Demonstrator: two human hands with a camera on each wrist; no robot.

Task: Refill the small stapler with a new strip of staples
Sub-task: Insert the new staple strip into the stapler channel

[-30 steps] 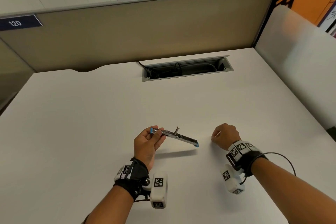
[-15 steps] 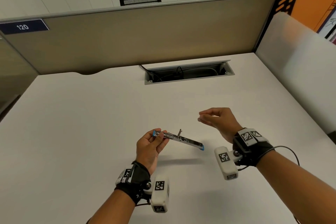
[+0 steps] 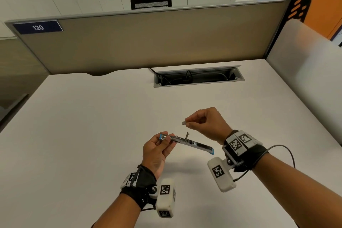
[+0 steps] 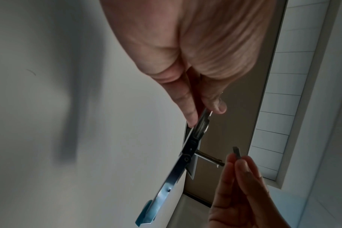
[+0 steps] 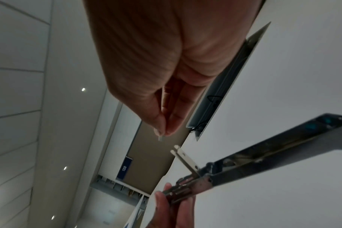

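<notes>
The small stapler (image 3: pixel 187 141) is metal with blue plastic ends and lies folded out flat above the desk, a thin metal pusher arm (image 3: pixel 187 135) sticking up from its middle. My left hand (image 3: pixel 159 146) pinches its left end; the left wrist view shows the stapler (image 4: pixel 185 155) running away from the fingers. My right hand (image 3: pixel 205 124) hovers just above and behind it, thumb and forefinger pinching a short grey staple strip (image 3: pixel 183 122). The strip (image 5: pixel 160 138) pokes out below the fingertips in the right wrist view, a little above the open stapler (image 5: pixel 263 160).
A white desk (image 3: pixel 92 135) spreads around both hands. A cable tray slot (image 3: pixel 198 76) with wires is cut into its far side. A beige partition (image 3: pixel 148 42) numbered 120 closes the back, and a pale divider (image 3: pixel 305 72) stands on the right.
My right hand has lifted off the desk with the staple strip pinched in it and moved left to above the stapler. The left hand holds the stapler as before.
</notes>
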